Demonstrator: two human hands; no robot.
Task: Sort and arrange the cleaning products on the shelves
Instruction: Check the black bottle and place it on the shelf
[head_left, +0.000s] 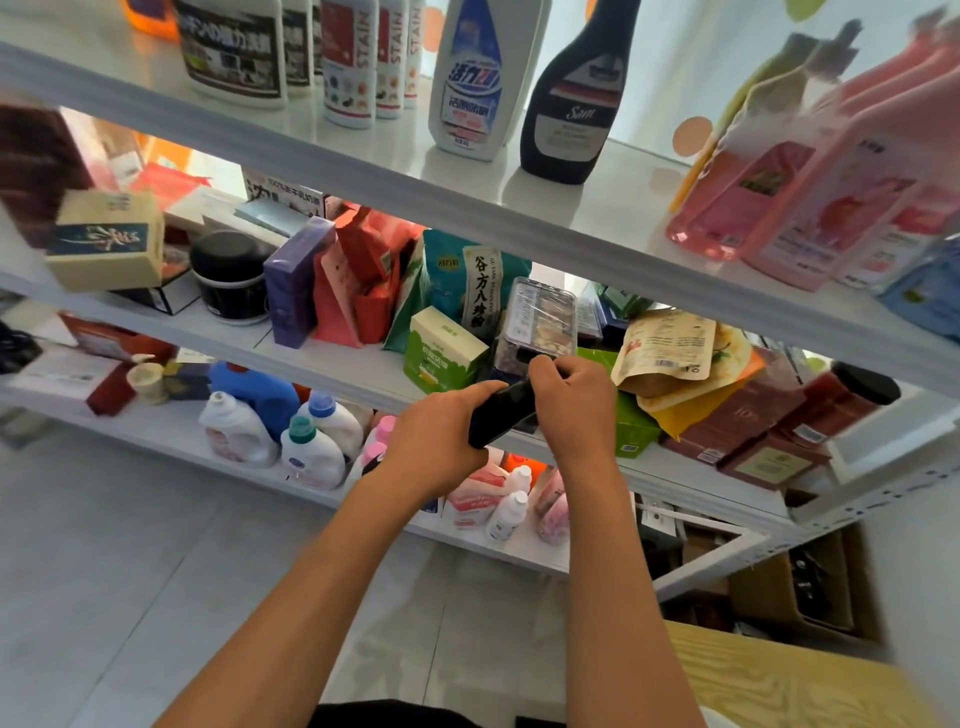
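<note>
I see a white shelf unit with four boards in view. On the top board stand upright bottles: a white bottle with a dark label, slim white bottles marked STAIN, a white bottle with a blue label, a dark bottle just beside it, and well to the right a cluster of pink refill pouches.

The second board carries boxes and bags rather than cleaners: a cream box tilted at the left, a black tub, a purple box, red pouches, a teal bag, a green box and a clear plastic container whose contents I cannot make out.

Lower down, detergent bottles crowd together: a blue jug behind white bottles with coloured caps, and pink-and-white bottles further right, partly hidden by my forearms.

Both arms reach forward, meeting in front of the second board's edge. My left hand is wrapped around the lower end of a black, oblong object, which I cannot identify. My right hand is curled over its upper end, fingers bent downward. The object slants up to the right, held clear of the boards.
</note>
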